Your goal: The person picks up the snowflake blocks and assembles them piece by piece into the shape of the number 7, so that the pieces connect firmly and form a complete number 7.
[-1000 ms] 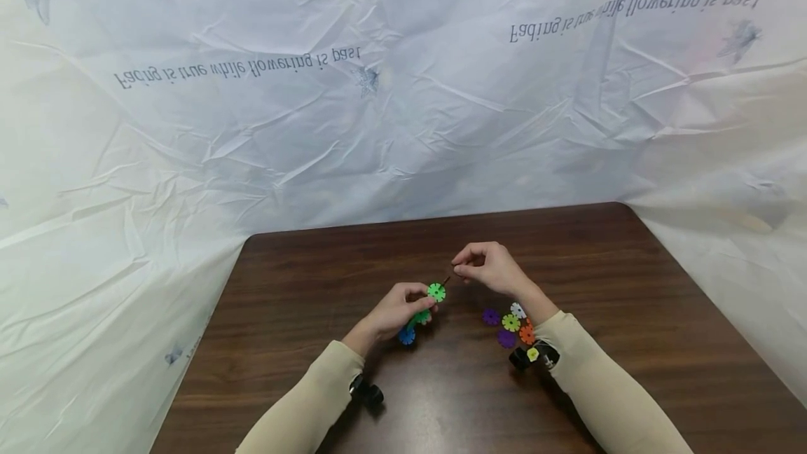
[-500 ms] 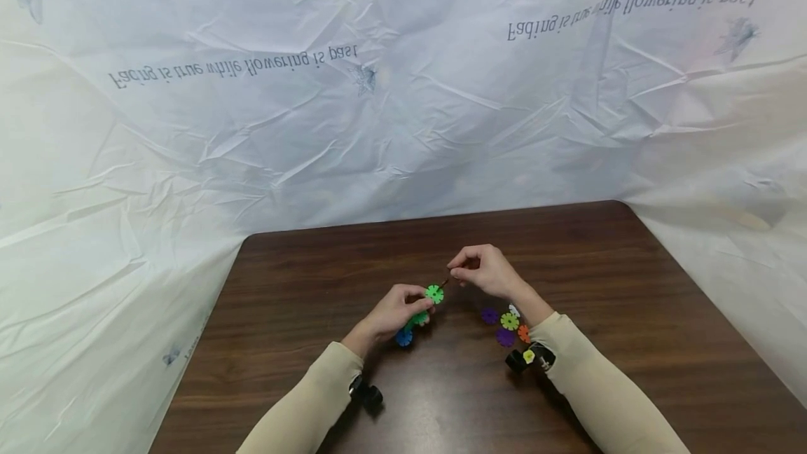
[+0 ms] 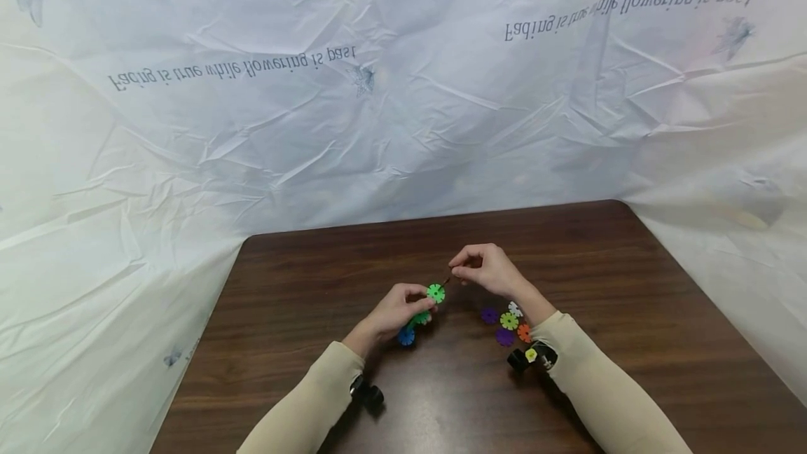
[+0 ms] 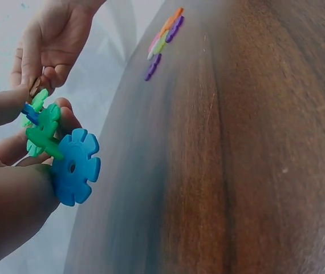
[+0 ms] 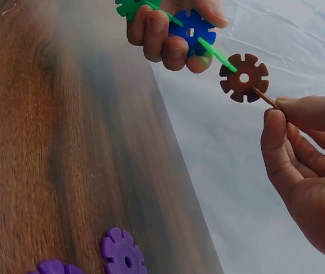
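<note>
My left hand [image 3: 394, 310] holds a chain of interlocking snowflake discs raised over the table. A light blue disc [image 4: 84, 162] hangs at its near end, and green discs lie between that and the fingers. In the right wrist view, a dark blue disc [image 5: 202, 25] sits at the left fingers, joined to a light green disc [image 5: 222, 59] seen edge-on. A brown disc [image 5: 234, 85] sits at the chain's far end. Between thumb and index finger, my right hand [image 3: 492, 272] pinches another brown disc [image 5: 266, 100], edge-on, its rim meeting the first brown one. How deep their slots engage, I cannot tell.
Loose discs lie on the brown table [image 3: 315, 265] below my right wrist: purple [image 3: 489, 315], yellow-green [image 3: 509, 321], orange [image 3: 525, 332], white [image 3: 515, 309] and a second purple one. A pale printed sheet [image 3: 403, 125] hangs behind the table.
My right hand has come slightly closer to the chain than a second ago, still pinching the brown disc. The left hand stays almost in place with its chain.
</note>
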Demonstrator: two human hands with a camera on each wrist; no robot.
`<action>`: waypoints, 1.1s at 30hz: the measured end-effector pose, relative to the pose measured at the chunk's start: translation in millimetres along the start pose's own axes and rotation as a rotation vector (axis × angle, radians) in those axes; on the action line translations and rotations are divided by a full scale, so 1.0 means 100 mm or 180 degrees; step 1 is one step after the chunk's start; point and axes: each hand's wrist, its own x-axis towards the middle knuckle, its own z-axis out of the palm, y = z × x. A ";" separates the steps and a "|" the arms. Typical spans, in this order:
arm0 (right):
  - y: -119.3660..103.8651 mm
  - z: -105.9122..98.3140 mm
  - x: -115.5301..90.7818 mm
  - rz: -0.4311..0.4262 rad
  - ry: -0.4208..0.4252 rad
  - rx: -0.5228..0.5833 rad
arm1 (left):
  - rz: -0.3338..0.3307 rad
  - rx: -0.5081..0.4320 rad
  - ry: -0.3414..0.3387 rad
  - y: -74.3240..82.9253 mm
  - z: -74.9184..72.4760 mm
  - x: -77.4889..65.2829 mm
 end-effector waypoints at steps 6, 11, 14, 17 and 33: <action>-0.01 -0.02 0.00 -0.0024 -0.0024 0.0000 | -0.0030 -0.0095 -0.0004 0.02 0.00 0.00; -0.01 -0.06 0.00 0.0034 0.0033 0.0016 | -0.0017 -0.0147 -0.0008 0.02 -0.01 0.00; -0.02 -0.10 0.00 0.0124 0.0079 0.0019 | -0.0021 -0.0175 0.0006 0.02 -0.01 0.00; -0.05 -0.15 -0.02 0.0161 0.0106 0.0008 | -0.0044 -0.0189 0.0040 0.02 -0.01 0.00; 0.04 -0.26 -0.13 0.0085 0.0193 -0.0578 | -0.0093 -0.0196 0.0144 0.01 0.00 0.01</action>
